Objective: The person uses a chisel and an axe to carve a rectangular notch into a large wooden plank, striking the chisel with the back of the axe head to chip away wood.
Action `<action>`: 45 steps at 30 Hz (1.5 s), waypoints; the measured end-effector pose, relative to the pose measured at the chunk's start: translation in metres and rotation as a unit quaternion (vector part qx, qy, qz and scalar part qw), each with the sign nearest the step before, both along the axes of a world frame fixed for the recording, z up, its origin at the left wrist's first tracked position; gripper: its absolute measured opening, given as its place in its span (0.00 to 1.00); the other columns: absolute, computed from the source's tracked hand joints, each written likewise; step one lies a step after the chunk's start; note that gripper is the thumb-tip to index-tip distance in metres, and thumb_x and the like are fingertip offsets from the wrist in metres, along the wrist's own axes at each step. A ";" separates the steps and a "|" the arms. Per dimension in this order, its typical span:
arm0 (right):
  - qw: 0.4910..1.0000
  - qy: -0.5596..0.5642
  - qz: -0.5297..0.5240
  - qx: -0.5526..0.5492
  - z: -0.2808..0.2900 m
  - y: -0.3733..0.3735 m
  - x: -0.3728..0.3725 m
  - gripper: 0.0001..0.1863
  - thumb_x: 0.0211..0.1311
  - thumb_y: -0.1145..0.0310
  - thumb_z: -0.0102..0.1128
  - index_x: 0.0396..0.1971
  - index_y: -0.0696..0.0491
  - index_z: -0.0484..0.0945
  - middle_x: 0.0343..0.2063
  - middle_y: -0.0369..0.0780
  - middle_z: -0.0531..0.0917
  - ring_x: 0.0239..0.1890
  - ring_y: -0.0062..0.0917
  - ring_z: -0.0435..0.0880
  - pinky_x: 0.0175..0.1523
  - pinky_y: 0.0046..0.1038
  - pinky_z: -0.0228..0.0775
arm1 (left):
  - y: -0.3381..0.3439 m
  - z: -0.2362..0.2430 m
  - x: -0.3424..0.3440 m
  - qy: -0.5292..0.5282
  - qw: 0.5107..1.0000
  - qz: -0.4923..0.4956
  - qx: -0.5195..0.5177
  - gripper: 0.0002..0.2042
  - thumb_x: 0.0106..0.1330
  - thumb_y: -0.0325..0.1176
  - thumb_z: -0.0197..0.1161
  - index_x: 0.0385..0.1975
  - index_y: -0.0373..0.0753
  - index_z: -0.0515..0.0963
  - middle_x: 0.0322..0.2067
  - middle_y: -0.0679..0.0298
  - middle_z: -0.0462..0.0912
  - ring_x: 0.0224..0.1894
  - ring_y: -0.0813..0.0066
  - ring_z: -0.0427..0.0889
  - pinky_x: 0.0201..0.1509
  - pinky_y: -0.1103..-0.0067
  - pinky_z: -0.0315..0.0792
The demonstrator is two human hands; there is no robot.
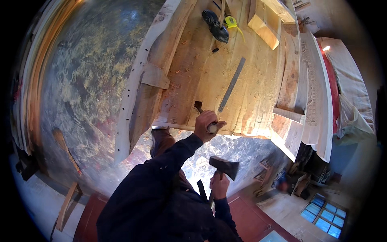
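My left hand [203,123] grips the handle of a chisel, whose dark blade [198,105] is on the wooden board [185,101] near its near edge. The handle's end points up toward the camera. Below and to the right, my right hand [219,186] holds a hatchet by its handle, with the dark head [223,166] raised above the hand. A flat grey metal bar [231,84] lies on the boards beside the chisel. Farther up lie a black tool [214,26] and a yellow tape measure [230,22].
Wooden side boards [137,92] and pieces [290,76] flank the work surface. Timber [36,80] leans at the far left. Cloth-covered items [350,84] stand at the right. A small wooden frame [65,205] is at lower left, and a window [324,215] is at lower right.
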State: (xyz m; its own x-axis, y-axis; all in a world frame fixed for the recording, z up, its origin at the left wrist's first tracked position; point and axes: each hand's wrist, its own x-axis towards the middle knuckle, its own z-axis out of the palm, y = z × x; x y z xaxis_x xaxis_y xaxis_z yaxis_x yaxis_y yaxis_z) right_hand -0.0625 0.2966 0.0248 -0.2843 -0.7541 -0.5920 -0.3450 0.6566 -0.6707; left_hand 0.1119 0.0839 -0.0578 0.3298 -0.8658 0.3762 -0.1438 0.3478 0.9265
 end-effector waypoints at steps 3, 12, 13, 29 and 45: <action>0.981 -0.068 -0.007 -0.181 0.038 -0.029 0.022 0.15 0.77 0.59 0.53 0.35 0.55 0.72 0.17 0.37 0.76 0.15 0.18 0.74 0.19 0.21 0.65 | 0.000 -0.003 0.009 0.002 1.000 -0.005 0.006 0.23 0.63 0.45 0.74 0.18 0.39 0.67 0.17 0.57 0.67 0.21 0.55 0.70 0.27 0.66 0.63; 0.965 0.065 0.129 -0.218 -0.009 -0.077 0.040 0.14 0.73 0.59 0.59 0.41 0.56 0.81 0.35 0.43 0.84 0.34 0.31 0.83 0.40 0.33 0.75 | 0.010 -0.004 0.007 -0.010 1.000 -0.029 0.001 0.22 0.58 0.42 0.77 0.19 0.40 0.68 0.19 0.57 0.69 0.24 0.54 0.72 0.29 0.65 0.64; 0.923 0.153 0.217 -0.280 -0.009 -0.099 0.054 0.12 0.73 0.63 0.58 0.40 0.56 0.82 0.38 0.46 0.86 0.39 0.36 0.85 0.45 0.36 0.75 | 0.009 -0.009 0.010 -0.025 0.999 -0.019 0.000 0.22 0.57 0.42 0.78 0.19 0.40 0.68 0.19 0.58 0.70 0.25 0.54 0.73 0.30 0.65 0.65; 0.925 0.228 0.254 -0.169 0.005 -0.072 0.021 0.10 0.71 0.65 0.60 0.45 0.55 0.82 0.34 0.46 0.84 0.35 0.45 0.82 0.40 0.41 0.74 | -0.013 -0.020 0.002 -0.093 0.993 -0.077 -0.015 0.19 0.53 0.39 0.79 0.21 0.41 0.71 0.22 0.58 0.73 0.28 0.54 0.76 0.33 0.64 0.68; 0.994 0.103 0.009 -0.038 -0.065 0.064 -0.031 0.22 0.73 0.54 0.59 0.24 0.55 0.73 0.13 0.35 0.74 0.13 0.17 0.73 0.17 0.24 0.63 | 0.070 -0.026 0.003 -0.291 0.867 -0.378 -0.144 0.07 0.60 0.37 0.66 0.24 0.47 0.75 0.25 0.68 0.69 0.32 0.69 0.73 0.42 0.70 0.68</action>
